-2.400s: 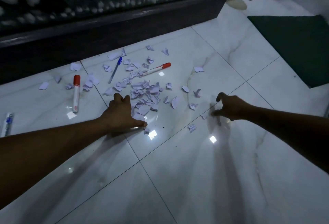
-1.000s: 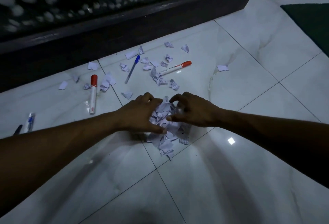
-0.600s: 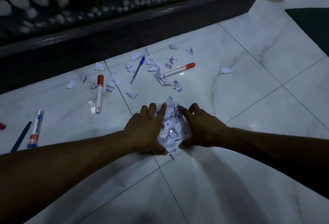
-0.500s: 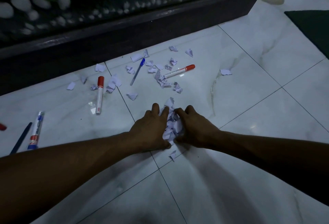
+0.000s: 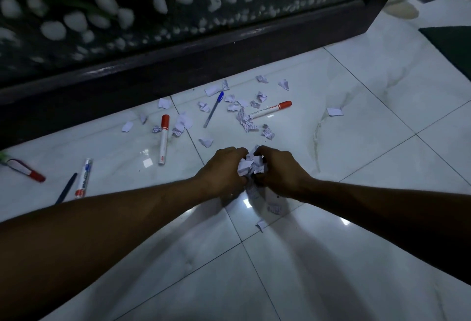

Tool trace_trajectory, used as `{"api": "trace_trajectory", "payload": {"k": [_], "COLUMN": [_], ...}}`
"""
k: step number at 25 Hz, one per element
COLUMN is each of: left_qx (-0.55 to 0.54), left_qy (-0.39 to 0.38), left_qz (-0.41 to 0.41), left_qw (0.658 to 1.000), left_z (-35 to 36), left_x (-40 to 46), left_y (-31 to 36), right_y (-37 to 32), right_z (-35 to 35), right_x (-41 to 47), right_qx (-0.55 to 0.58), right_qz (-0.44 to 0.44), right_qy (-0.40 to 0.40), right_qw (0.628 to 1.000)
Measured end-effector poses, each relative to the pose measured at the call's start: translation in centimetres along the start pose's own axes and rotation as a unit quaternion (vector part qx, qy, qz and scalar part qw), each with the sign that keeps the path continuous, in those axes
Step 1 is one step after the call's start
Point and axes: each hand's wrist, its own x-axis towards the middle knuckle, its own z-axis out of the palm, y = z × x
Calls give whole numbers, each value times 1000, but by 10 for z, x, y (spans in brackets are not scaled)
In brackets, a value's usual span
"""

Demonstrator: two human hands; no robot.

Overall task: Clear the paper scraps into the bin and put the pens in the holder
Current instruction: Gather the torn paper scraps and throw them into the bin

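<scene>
My left hand (image 5: pixel 221 170) and my right hand (image 5: pixel 281 171) are cupped together around a bunch of white paper scraps (image 5: pixel 251 165), lifted just off the floor. A few scraps (image 5: pixel 274 209) lie beneath them. More loose scraps (image 5: pixel 246 119) are scattered farther off. Among them lie a red-capped marker (image 5: pixel 163 139), a second red-capped marker (image 5: pixel 270 109) and a blue pen (image 5: pixel 213 109). At the left lie a blue marker (image 5: pixel 83 178), a dark pen (image 5: pixel 66 188) and a red marker (image 5: pixel 24 169). No bin or holder is in view.
The floor is glossy white marble tile (image 5: pixel 331 257). A dark wooden frame (image 5: pixel 178 65) with a pebble-filled panel runs along the back. A dark green mat (image 5: pixel 451 45) lies at the far right.
Both hands swept the spread scraps into one heap, closed around it and now hold the bunch raised slightly off the floor. A few scraps stayed behind underneath.
</scene>
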Motion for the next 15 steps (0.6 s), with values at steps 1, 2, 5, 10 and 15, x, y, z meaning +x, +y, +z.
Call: {"api": "trace_trajectory", "payload": {"k": [1,2,5,10,15], "left_qx": [-1,-5,-11,12,47], "left_qy": [12,23,73,185,299], "left_qz": [0,0,-11,-41,-72], "left_qw": [1000,1000,997,982,950], "left_z": [-12,-24,-69,-162,-255], "left_x": [-3,-7,-24,-82,-162], "left_y": [-1,-1,-2,-18,-50], "right_y": [-11,-21,-62,-179,-313], "right_z": [-3,-6,-13,-24,-6], "right_x": [4,8,21,39,48], "right_qx": [0,0,-10,-54,-72], "right_qz": [-9,-18,-43,-146,-251], "right_qy": [4,13,39,31,11], "right_qw": [1000,1000,998,987,965]}}
